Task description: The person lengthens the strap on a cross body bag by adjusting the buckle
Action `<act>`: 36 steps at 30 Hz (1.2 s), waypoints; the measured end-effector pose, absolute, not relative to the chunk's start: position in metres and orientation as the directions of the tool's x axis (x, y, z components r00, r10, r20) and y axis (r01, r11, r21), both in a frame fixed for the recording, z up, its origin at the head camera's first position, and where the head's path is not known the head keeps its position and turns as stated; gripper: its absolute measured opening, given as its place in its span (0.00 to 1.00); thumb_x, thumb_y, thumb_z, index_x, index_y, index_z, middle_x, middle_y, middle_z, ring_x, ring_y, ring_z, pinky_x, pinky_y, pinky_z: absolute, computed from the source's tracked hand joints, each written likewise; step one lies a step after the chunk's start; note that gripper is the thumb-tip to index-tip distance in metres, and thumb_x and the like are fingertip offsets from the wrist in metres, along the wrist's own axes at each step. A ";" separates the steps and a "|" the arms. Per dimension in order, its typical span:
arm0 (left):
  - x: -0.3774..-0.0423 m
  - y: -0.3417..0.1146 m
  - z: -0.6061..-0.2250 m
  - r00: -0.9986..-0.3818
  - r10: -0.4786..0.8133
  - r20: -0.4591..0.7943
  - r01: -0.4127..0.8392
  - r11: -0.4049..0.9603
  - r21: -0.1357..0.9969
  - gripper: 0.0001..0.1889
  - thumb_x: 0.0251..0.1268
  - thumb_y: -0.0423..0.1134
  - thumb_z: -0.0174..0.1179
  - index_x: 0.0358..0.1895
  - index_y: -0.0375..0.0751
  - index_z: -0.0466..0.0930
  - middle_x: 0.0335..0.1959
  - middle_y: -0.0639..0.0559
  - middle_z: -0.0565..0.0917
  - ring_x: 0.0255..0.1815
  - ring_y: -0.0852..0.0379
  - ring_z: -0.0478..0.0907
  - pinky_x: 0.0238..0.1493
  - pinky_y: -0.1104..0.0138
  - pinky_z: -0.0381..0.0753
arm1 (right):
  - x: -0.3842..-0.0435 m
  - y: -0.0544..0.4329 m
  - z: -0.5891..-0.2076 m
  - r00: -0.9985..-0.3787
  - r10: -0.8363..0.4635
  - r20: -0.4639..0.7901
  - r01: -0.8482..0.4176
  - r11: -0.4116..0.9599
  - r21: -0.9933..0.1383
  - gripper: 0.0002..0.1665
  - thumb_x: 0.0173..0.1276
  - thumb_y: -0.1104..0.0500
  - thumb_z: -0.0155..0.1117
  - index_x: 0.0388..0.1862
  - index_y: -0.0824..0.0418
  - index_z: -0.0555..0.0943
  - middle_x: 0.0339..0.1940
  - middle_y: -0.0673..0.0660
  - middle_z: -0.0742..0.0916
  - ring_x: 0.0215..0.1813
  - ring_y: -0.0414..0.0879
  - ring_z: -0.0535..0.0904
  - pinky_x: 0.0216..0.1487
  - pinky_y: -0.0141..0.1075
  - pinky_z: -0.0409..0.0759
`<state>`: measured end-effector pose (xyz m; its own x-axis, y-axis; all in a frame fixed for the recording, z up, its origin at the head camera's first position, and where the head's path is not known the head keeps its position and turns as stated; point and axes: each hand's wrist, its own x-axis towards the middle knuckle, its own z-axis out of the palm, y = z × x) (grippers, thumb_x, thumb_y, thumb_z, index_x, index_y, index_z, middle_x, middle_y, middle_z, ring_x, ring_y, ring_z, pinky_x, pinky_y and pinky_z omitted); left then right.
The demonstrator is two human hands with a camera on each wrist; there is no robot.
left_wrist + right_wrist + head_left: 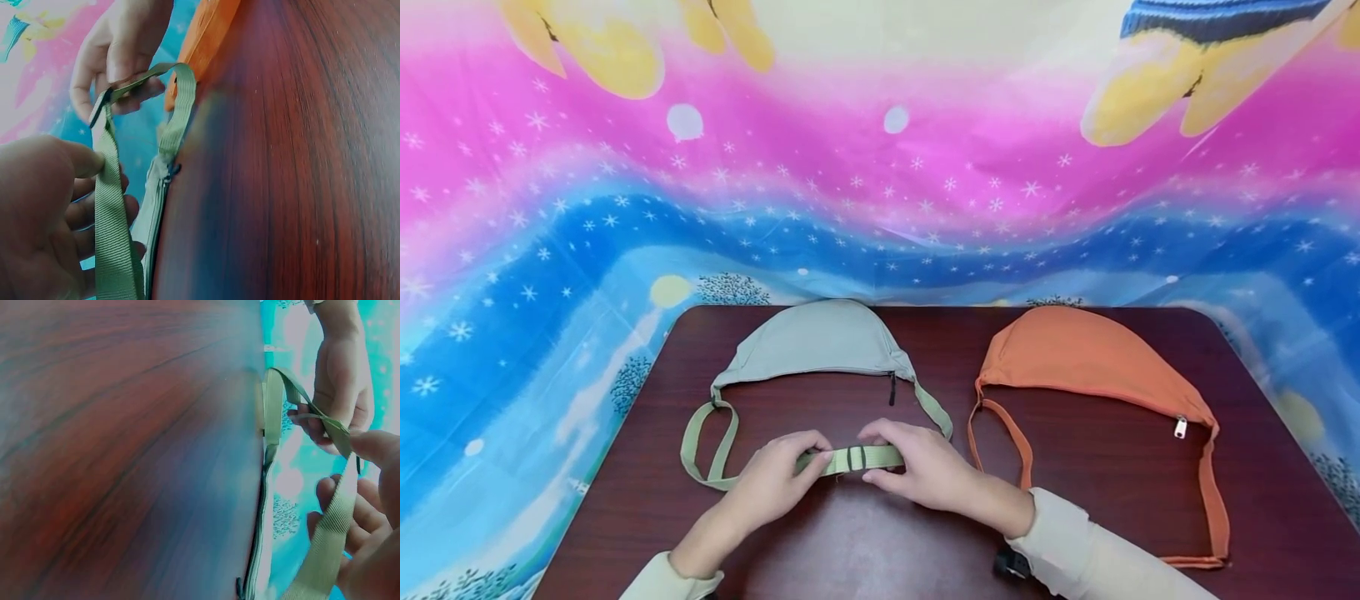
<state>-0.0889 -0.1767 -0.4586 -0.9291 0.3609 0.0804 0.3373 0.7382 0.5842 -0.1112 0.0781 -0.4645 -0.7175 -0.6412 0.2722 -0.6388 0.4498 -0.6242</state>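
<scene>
A pale grey-green crescent bag [820,342] lies toward the back of the table, its dark zipper pull hanging at the right end. Its light green webbing strap [698,442] loops forward to both hands. My left hand [771,477] pinches the strap between thumb and fingers, left of a dark slider buckle [856,458]. On the buckle's other side, my right hand [936,468] grips the strap with its thumb in front and fingers behind. In the left wrist view the webbing [112,212] runs past the left thumb, raised above the tabletop.
An orange crescent bag [1075,354] lies on the right, with a silver zipper pull [1181,427] and its strap [1214,500] trailing to the front. Under everything is a dark reddish-brown table [880,550]. A colourful snowflake-patterned cloth [880,183] hangs behind and beside it.
</scene>
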 end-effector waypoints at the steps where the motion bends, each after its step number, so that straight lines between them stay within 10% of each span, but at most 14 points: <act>1: -0.088 -0.176 -0.458 -0.933 0.350 0.088 0.333 0.738 0.587 0.07 0.72 0.42 0.64 0.36 0.62 0.80 0.33 0.69 0.78 0.29 0.67 0.70 0.33 0.68 0.72 | -0.111 0.077 -0.463 -0.720 -0.630 0.290 -0.640 0.442 -0.629 0.25 0.65 0.50 0.76 0.59 0.53 0.79 0.42 0.42 0.85 0.38 0.34 0.79 0.40 0.31 0.78; 19: -0.080 -0.173 -0.460 -0.939 0.280 0.202 0.342 0.683 0.645 0.16 0.56 0.43 0.78 0.44 0.60 0.80 0.37 0.72 0.79 0.34 0.68 0.74 0.39 0.68 0.75 | -0.110 0.065 -0.459 -0.784 -0.510 0.353 -0.576 0.386 -0.721 0.19 0.64 0.56 0.77 0.52 0.51 0.82 0.46 0.42 0.85 0.42 0.36 0.78 0.43 0.33 0.78; 36: -0.091 -0.172 -0.457 -0.847 0.267 0.461 0.529 0.513 0.675 0.14 0.63 0.35 0.72 0.51 0.47 0.84 0.48 0.63 0.82 0.48 0.62 0.80 0.53 0.72 0.75 | -0.115 0.068 -0.452 -0.844 -0.457 0.281 -0.469 0.373 -0.801 0.20 0.62 0.60 0.77 0.50 0.51 0.80 0.39 0.42 0.85 0.38 0.38 0.79 0.41 0.34 0.78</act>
<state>-0.0914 -0.1715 -0.4574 -0.8465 0.2668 0.4607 0.5293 0.5134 0.6754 -0.1148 0.0680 -0.4520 -0.8438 -0.4572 0.2812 -0.4689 0.3729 -0.8007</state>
